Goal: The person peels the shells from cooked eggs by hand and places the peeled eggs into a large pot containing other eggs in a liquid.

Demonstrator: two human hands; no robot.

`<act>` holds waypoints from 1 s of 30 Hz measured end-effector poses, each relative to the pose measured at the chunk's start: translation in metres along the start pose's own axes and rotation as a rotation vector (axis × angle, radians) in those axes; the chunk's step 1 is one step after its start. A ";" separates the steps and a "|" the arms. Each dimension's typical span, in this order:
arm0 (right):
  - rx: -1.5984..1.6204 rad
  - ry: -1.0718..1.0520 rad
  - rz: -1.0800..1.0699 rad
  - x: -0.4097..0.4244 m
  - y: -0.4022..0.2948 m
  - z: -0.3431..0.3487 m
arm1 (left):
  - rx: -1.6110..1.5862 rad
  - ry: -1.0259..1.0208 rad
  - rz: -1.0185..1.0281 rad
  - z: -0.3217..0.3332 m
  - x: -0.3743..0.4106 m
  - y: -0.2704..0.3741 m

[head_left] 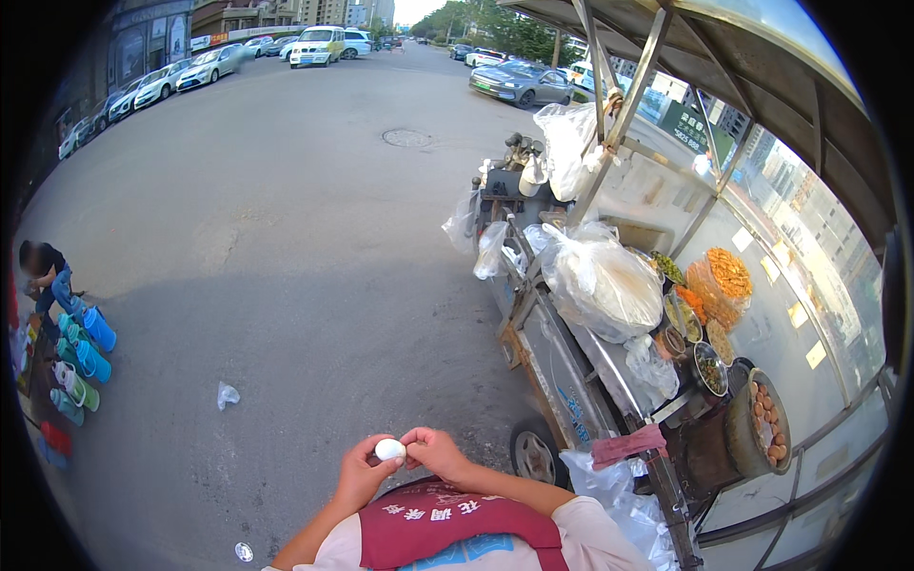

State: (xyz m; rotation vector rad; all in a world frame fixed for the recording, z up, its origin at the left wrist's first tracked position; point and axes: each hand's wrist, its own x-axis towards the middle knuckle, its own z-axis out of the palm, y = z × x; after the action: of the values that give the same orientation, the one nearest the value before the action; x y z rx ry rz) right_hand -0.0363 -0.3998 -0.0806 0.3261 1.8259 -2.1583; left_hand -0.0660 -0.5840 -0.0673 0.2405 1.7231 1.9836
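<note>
A white, smooth egg (390,449) is held in front of my apron, above the pavement. My left hand (360,472) grips it from the left, thumb below and fingers curled round its far side. At the egg's right edge, the bent fingertips of my right hand (437,455) pinch against it. Whether a bit of shell is between those fingertips is too small to tell. A maroon apron (457,532) with printed writing covers my chest just below both hands.
To my right stands a metal food cart (564,371) with a wheel (535,457), a pot of brown eggs (739,421), food bowls (710,367), a large plastic bag (607,278) and a maroon cloth (628,446). A person (48,278) bends near blue bottles (93,357) at left. Cars (521,82) stand beyond.
</note>
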 end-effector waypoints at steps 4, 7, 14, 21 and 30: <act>0.175 0.048 0.029 -0.003 0.006 -0.006 | -0.025 -0.026 -0.007 0.003 0.005 -0.004; 0.297 0.047 0.075 -0.006 0.006 -0.004 | -0.028 -0.033 -0.018 0.003 0.006 -0.009; 0.058 0.087 0.026 -0.034 0.002 -0.012 | -0.137 -0.150 -0.139 0.015 0.013 -0.019; 0.080 0.312 -0.038 -0.068 0.026 -0.035 | -0.333 -0.309 -0.398 0.049 0.027 -0.028; 0.068 0.313 -0.077 -0.081 0.012 -0.062 | -0.208 -0.370 -0.265 0.079 0.034 -0.014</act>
State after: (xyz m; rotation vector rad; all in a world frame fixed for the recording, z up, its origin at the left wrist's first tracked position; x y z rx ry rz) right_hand 0.0421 -0.3340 -0.0731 0.6523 1.9556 -2.3341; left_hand -0.0562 -0.4976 -0.0725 0.2713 1.2398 1.7759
